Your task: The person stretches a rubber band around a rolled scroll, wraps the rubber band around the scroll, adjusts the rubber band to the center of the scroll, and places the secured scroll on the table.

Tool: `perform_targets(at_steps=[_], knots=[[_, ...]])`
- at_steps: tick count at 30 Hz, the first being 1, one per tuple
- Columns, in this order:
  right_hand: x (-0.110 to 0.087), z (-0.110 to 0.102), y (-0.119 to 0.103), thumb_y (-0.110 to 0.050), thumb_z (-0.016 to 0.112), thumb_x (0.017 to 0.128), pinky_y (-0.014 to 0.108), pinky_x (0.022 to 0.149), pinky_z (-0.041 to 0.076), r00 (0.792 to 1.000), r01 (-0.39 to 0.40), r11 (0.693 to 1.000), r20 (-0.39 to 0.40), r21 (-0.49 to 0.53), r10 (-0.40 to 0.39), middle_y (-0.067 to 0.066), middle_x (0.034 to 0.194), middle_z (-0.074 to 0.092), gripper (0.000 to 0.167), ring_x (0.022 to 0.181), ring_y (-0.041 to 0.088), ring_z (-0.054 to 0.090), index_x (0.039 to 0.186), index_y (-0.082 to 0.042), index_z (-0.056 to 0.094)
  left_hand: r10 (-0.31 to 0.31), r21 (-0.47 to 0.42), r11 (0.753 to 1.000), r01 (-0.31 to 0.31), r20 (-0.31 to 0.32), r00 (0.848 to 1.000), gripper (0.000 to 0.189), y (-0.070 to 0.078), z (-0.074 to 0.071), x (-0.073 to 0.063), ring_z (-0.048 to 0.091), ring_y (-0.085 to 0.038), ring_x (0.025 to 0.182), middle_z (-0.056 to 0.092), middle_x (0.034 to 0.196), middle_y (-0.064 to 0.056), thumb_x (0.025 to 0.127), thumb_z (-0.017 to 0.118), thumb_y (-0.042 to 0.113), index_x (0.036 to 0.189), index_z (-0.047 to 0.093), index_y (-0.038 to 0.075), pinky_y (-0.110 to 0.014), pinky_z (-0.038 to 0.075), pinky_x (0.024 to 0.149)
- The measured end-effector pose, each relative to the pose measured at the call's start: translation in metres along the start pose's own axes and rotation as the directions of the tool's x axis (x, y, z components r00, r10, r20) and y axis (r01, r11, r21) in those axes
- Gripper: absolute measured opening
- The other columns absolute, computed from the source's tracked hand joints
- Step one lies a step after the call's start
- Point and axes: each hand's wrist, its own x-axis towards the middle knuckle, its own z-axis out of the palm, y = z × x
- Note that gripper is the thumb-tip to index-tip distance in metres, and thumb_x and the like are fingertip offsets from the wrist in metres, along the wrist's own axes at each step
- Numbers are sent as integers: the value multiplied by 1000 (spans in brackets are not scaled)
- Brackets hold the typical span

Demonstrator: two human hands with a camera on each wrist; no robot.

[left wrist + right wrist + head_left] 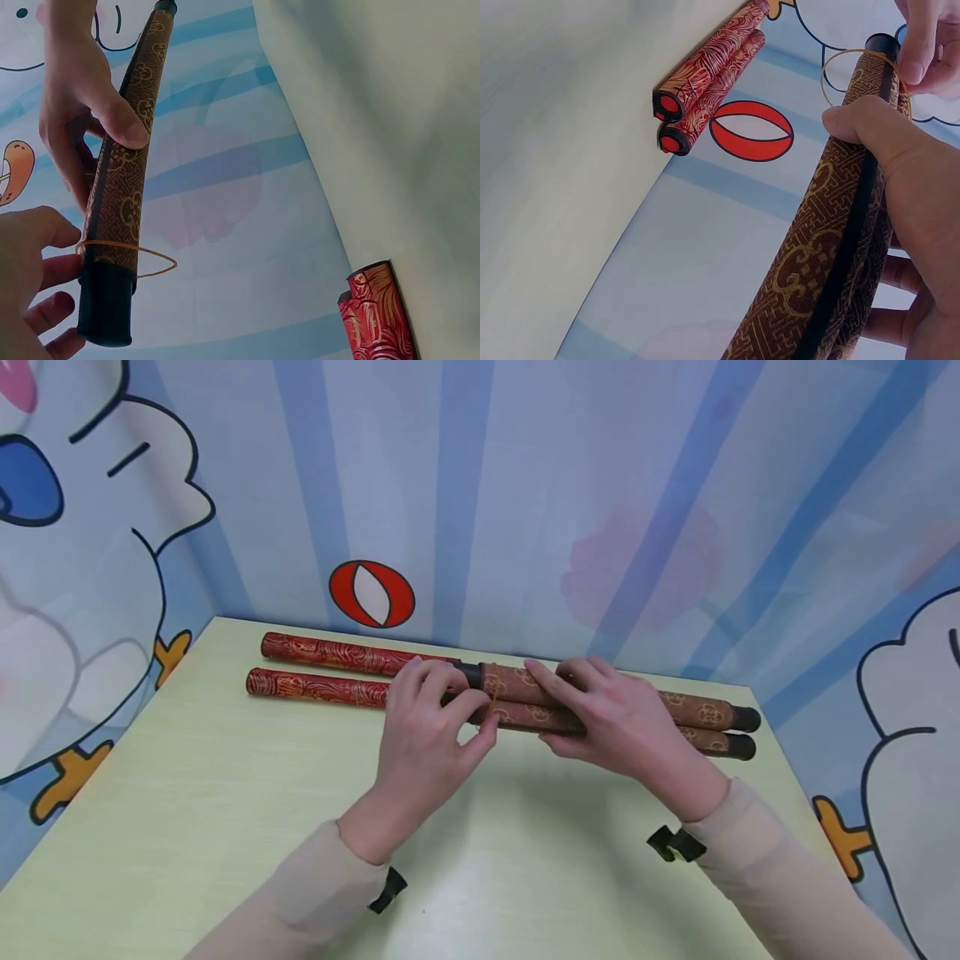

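Two brown tubes (705,710) with a gold brocade pattern and black end caps lie side by side in the head view. My right hand (622,714) grips them around the middle, thumb on the near side and fingers over the far side. Near their left end, my left hand (423,718) pinches a thin yellow-brown rubber band (175,262). The band loops around that end, just beside the black cap (106,304), and its slack side stands away from the brocade. From the right wrist, my right thumb (862,120) presses on the brocade close to the loop.
Two red tubes (322,687) with a swirling gold pattern lie on the pale table (225,827) to the left, partly behind my left hand. A printed cloth backdrop (517,510) with cartoon figures rises behind the table and on both sides.
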Motion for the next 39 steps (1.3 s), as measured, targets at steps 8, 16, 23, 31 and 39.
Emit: perform_targets(at_steps=[8, 16, 23, 31, 39], knots=[[6, 1, -3, -46, 91, 84, 38, 53, 53, 1000, 10, 999, 1, -43, -9, 11, 114, 63, 86, 90, 28, 62, 157, -16, 56, -30, 94, 995, 30, 1, 1000, 14, 1, 5, 5, 55, -33, 111, 60, 102, -9, 93, 83, 24, 89, 80, 11, -58, 45, 102], [9, 4, -3, -49, 90, 84, 35, 47, 48, 1000, 11, 997, -11, -78, -12, 11, 113, 63, 86, 85, 27, 62, 156, -14, 57, -85, 0, 996, 85, 1, 996, 8, 4, 8, 4, 55, -32, 110, 61, 104, -9, 94, 82, 17, 90, 77, 11, -58, 46, 97], [12, 6, 0, -50, 90, 85, 37, 42, 47, 999, -30, 997, -15, -65, 29, 11, 113, 64, 84, 84, 27, 64, 154, -13, 59, -81, -223, 971, 85, 29, 996, 4, 10, 7, -2, 59, -26, 102, 64, 103, -7, 94, 77, 9, 93, 73, 10, -44, 55, 89], [14, 9, 0, -51, 88, 85, 38, 42, 48, 998, -54, 998, -14, -25, 53, 12, 113, 66, 85, 86, 28, 67, 154, -12, 58, -114, -547, 823, 155, 107, 988, 2, 15, 6, -9, 69, -18, 105, 73, 110, -5, 97, 74, 7, 99, 74, 9, -38, 62, 90], [16, 9, 1, -49, 89, 85, 41, 47, 53, 997, -80, 997, 1, 4, 80, 15, 116, 67, 86, 88, 31, 68, 156, -11, 57, -106, -758, 619, 206, 180, 978, 6, 18, 3, -11, 71, -19, 111, 76, 117, -6, 100, 72, 3, 103, 76, 7, -37, 63, 95]])
